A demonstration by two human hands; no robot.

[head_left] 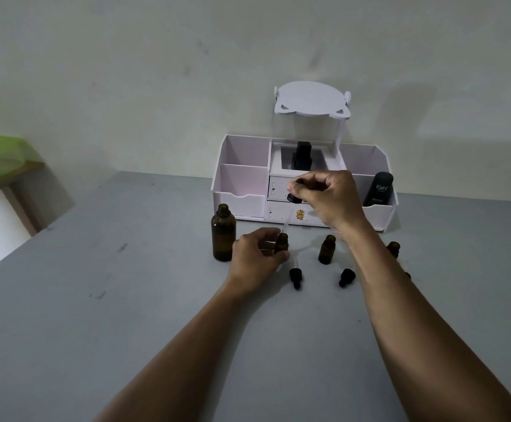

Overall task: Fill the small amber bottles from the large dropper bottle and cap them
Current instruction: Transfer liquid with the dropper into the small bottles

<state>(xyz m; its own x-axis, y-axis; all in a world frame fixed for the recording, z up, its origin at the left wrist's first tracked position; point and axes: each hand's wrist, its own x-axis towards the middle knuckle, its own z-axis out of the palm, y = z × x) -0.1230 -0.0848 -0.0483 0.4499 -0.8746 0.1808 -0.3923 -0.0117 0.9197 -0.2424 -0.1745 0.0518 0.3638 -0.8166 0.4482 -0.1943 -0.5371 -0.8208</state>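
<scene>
Large amber glass dropper bottle stands uncapped, left of the group, near the grey table's far edge, out of the way. Left hand, palm inward, fingers curled round a small amber bottle, likely steadying it for filling. Right hand raised above, wrist bent down, fingertips pinching the black-bulbed glass dropper, tip angled at that bottle's mouth. Two more small bottles open right; black caps lie nearer, uncapped.

Open table left (organizer behind bottles)
</scene>
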